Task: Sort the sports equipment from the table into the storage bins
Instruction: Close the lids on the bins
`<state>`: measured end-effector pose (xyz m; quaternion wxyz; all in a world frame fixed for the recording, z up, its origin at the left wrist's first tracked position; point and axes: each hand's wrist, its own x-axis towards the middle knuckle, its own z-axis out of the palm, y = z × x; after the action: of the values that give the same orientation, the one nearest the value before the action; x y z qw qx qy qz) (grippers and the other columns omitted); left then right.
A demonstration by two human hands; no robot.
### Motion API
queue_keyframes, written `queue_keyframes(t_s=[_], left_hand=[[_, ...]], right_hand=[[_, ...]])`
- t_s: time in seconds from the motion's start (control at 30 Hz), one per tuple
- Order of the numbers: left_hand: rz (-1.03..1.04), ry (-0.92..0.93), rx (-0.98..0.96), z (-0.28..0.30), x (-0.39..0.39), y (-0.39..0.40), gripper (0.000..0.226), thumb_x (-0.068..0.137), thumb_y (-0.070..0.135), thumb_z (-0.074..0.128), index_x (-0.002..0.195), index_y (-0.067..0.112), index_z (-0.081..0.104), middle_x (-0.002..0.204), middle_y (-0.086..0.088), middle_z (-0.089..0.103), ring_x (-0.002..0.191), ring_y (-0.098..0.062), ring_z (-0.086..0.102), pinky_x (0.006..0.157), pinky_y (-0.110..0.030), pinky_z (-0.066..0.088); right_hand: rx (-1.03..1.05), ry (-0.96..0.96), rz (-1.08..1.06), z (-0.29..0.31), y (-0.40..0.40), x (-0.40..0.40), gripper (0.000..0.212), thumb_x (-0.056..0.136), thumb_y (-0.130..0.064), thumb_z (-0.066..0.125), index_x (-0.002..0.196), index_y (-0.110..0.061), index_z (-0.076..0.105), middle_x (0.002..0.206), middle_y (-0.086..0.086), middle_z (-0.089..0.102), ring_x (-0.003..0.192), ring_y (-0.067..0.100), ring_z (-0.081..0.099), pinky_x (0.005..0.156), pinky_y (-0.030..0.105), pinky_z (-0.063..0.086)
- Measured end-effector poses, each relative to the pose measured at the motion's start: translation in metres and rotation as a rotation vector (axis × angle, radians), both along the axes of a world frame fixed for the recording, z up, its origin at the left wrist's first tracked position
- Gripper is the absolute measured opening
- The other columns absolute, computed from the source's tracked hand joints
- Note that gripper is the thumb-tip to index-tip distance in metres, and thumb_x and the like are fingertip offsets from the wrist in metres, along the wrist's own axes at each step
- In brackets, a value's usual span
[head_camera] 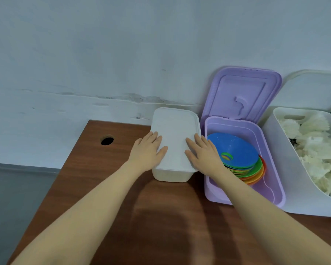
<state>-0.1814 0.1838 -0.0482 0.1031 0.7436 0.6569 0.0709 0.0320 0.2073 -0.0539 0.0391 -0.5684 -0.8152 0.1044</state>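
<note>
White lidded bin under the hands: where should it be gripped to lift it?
Probably by its two long side walls below the lid rim, one hand from each side. The white bin is closed with a flat lid offering no handle; the left hand and right hand already lie flat near those edges.

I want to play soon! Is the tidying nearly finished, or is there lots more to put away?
Nearly finished, it seems. Done: the colourful discs sit stacked in the open purple bin, and white fluffy things fill the big white bin. In hand: the left hand and right hand press flat on the lid of the small white box. Left: no loose gear shows on the table; the purple lid is up.
</note>
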Motion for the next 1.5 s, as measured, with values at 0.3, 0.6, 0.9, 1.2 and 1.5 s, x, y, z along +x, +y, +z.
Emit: queue_keyframes(t_s=[0.3,0.6,0.9,1.2,1.5], left_hand=[[0.043,0.124,-0.017,-0.006,0.004,0.043,0.062,0.098,0.048,0.017,0.149,0.016,0.003,0.157,-0.001,-0.002,0.143,-0.014,-0.005,0.115,-0.035,0.0],[0.083,0.131,0.026,-0.008,0.005,0.045,0.065,0.095,0.053,0.023,0.149,0.019,0.011,0.157,0.002,0.005,0.143,-0.011,0.001,0.112,-0.03,0.016],[0.112,0.093,-0.017,0.018,0.018,0.044,0.059,0.097,0.044,0.026,0.148,0.014,0.018,0.156,-0.005,0.015,0.143,-0.018,0.011,0.115,-0.036,0.013],[0.048,-0.01,0.186,0.04,0.087,0.067,0.056,0.098,0.039,0.033,0.147,0.014,0.02,0.154,-0.008,0.02,0.14,-0.022,0.02,0.111,-0.034,0.016],[0.025,-0.06,0.29,0.088,0.156,0.135,0.076,0.093,0.048,0.039,0.148,0.009,0.004,0.15,-0.02,0.021,0.13,-0.036,0.034,0.104,-0.041,0.026]], right_hand=[[0.012,-0.002,0.008,-0.008,0.047,-0.002,0.065,0.093,-0.06,0.018,0.149,-0.029,0.009,0.158,0.004,-0.004,0.144,0.021,-0.006,0.115,0.034,-0.006],[0.053,0.009,0.058,-0.01,0.055,0.001,0.085,0.074,-0.069,-0.001,0.147,-0.031,0.018,0.157,0.005,0.009,0.143,0.024,0.006,0.113,0.04,0.007],[0.029,0.015,0.106,0.013,0.062,0.02,0.054,0.094,-0.053,0.033,0.144,-0.034,0.026,0.155,0.0,0.018,0.141,0.02,0.014,0.108,0.042,0.008],[0.305,0.137,-0.077,0.044,0.058,0.088,0.053,0.089,-0.042,0.036,0.135,-0.019,0.047,0.141,0.015,0.043,0.118,0.041,0.048,0.095,0.052,0.039],[0.498,0.211,-0.35,0.084,0.11,0.156,0.068,0.081,-0.036,0.049,0.144,-0.016,0.033,0.143,0.025,0.035,0.115,0.048,0.048,0.091,0.052,0.04]])
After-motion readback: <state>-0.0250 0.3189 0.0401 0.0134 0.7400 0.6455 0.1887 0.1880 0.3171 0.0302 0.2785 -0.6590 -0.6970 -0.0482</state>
